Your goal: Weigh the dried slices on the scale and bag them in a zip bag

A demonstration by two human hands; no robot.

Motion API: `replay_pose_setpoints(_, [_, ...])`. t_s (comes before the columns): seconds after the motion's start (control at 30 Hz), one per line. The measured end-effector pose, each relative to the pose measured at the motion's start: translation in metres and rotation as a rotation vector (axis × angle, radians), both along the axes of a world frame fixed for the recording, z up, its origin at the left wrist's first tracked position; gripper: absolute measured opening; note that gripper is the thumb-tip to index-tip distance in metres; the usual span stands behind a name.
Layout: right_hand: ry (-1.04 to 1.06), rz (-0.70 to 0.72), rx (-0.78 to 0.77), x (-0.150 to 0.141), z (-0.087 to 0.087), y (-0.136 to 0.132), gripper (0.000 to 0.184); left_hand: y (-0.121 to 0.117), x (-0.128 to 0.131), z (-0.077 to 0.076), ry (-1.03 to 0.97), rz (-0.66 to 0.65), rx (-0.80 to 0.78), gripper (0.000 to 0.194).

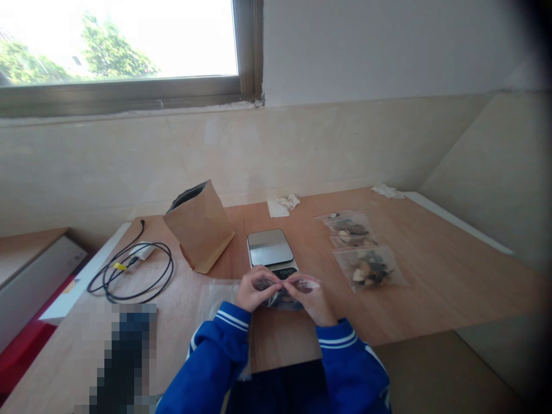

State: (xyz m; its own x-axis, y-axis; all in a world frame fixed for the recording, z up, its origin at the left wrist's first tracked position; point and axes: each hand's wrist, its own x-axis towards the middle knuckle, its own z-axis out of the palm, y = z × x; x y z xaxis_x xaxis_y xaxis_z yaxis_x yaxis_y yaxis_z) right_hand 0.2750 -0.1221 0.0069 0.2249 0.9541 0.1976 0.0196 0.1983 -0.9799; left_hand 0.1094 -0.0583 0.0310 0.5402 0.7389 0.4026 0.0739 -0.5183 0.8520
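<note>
My left hand [253, 290] and my right hand [311, 296] pinch the top edge of a small clear zip bag [284, 298] with dark contents, held just above the wooden table [431, 276]. Both hands are closed on the bag's strip. A small digital scale [271, 248] with a shiny platform sits right behind my hands. Blue sleeves with white stripes cover both arms.
A brown paper pouch [202, 229] stands open left of the scale. Filled clear bags [369, 268] lie to the right, more bags [350, 229] behind them. A black cable [129, 270] coils at the left. Crumpled tissue [288, 201] lies near the wall. Empty clear bags [215, 296] lie beside my left arm.
</note>
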Motion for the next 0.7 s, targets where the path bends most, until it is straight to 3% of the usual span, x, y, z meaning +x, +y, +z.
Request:
replay_pose_setpoints(0.43, [-0.18, -0.081, 0.075, -0.001, -0.007, 0.001, 0.013, -0.004, 0.005, -0.007, 0.041, 0.054, 0.021, 0.013])
replay_pose_setpoints(0.7, [-0.071, -0.086, 0.087, -0.003, -0.016, 0.0, 0.012, -0.006, 0.006, -0.009, 0.026, 0.074, -0.045, 0.02])
